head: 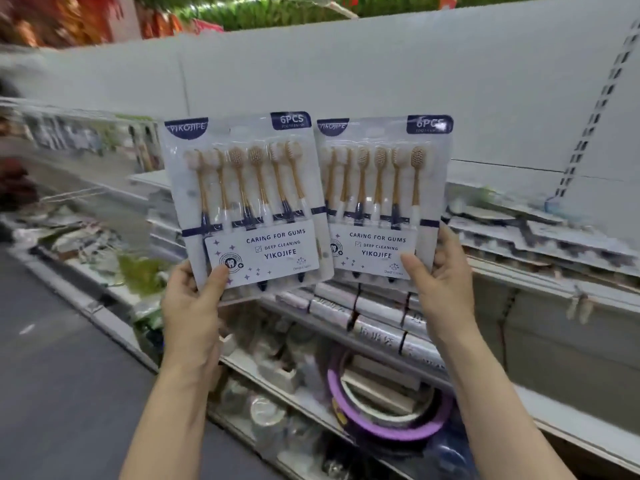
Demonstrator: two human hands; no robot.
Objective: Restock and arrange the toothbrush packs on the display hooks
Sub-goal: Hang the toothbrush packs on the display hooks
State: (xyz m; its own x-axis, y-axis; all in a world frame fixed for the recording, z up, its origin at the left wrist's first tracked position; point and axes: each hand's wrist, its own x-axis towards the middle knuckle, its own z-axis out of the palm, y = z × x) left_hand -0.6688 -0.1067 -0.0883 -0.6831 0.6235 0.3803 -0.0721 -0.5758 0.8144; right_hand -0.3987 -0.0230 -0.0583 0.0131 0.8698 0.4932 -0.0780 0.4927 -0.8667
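- A person stands at a store shelf and holds up two toothbrush packs side by side, in front of a plain white back panel (381,74).
- The left hand (194,306) grips the bottom left corner of the left pack (242,199), thumb on the front, fingers behind.
- The right hand (440,278) grips the bottom right corner of the right pack (381,199) the same way.
- Both packs are upright and tilt slightly toward each other; the left pack's right edge overlaps the right pack's left edge.
- Each pack is a clear blister on a white card holding six toothbrushes in a row, heads up, with tan necks and handles that alternate dark blue and white.
- The cards read "6PCS" at the top right, and "CARING FOR GUMS", "DEEP CLEANING", "YIKOJIFE" on the lower label.
- Neither pack hangs on a hook; both are in the air above the shelves.
- Below the packs, a shelf (346,337) carries a row of silvery boxes (377,334) bound with dark bands.
- Lower down sits a purple round basin (388,427); what it holds is too blurred to tell.
- A slotted upright (588,126) runs up the panel at the right.
- The left side of the view is motion-blurred.
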